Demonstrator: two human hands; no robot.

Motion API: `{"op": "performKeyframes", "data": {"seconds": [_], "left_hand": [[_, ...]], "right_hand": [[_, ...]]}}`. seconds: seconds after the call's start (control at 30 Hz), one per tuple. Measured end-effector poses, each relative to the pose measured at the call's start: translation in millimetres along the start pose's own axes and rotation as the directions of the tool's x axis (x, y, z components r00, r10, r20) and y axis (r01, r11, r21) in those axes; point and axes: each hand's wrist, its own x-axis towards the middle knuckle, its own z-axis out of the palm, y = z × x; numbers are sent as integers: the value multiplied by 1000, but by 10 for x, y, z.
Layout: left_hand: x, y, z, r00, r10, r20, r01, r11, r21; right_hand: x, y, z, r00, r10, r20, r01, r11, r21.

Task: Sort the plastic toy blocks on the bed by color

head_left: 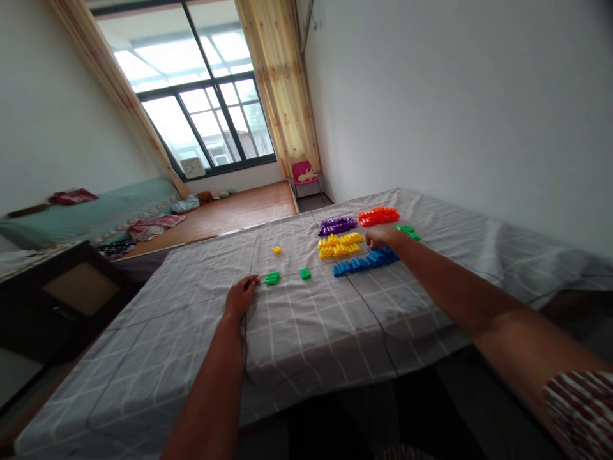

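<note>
My left hand (241, 295) rests on the cloth with its fingers drawn together. Just beyond its fingertips lies a short row of green tube-shaped pieces (272, 278); whether the fingers hold anything is too small to tell. A smaller green pair (305, 273) lies to the right of that row, and a few yellow pieces (276, 250) sit farther back. My right hand (380, 236) reaches across with bent, closed fingers, between the yellow pile (340, 246) and the blue row (364, 262). What it grips, if anything, is hidden. Some green pieces (408, 232) show beyond its wrist.
A purple pile (337, 225) and a red-orange pile (378, 216) lie at the back. Everything rests on a grey checked cloth (297, 332) with folds at right. A white wall (454, 115) rises behind; a dark cabinet (62, 306) stands left, a pink chair (302, 171) near the window.
</note>
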Motion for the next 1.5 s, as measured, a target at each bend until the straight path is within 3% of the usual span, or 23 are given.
{"op": "performKeyframes", "data": {"seconds": [0.2,0.43,0.57,0.7,0.83,0.93,1.0,1.07,1.17,1.27,1.4,1.5], "left_hand": [[-16,22,-8,1000,10,-8,-10,1000,14],[-19,45,-7,1000,-4,-8,5,1000,19],[-15,29,4,1000,2,-7,-1,999,42],[-17,26,9,1000,-3,-5,4,998,64],[-11,13,12,1000,5,-4,-4,998,63],[2,-8,22,1000,4,0,-4,998,64],[4,-14,30,1000,0,-5,0,998,66],[-6,-7,35,1000,1,-8,0,998,62],[-38,23,36,1000,-4,-3,4,999,46],[-71,55,32,1000,-8,-1,8,1000,24],[-83,57,26,1000,7,3,-7,1000,3],[-66,25,26,1000,21,6,-21,1000,8]], "right_hand": [[71,139,5,998,-54,-21,56,986,156],[17,337,-133,970,-56,-236,158,882,444],[-107,285,-77,976,-156,-150,213,805,554],[-214,210,38,987,-151,-60,160,836,524],[-297,124,-39,990,-97,-107,136,872,470],[-347,-131,-166,948,-123,-294,235,893,384],[-363,-443,-195,900,-192,-392,335,881,336],[-359,-832,-144,865,-284,-413,425,853,304],[-298,-1405,55,835,-410,-368,512,825,241],[-181,-1793,283,845,-459,-275,503,856,118],[-79,-1989,473,873,-473,-119,480,877,31],[-103,-1990,512,857,-497,-137,508,859,62]]}}
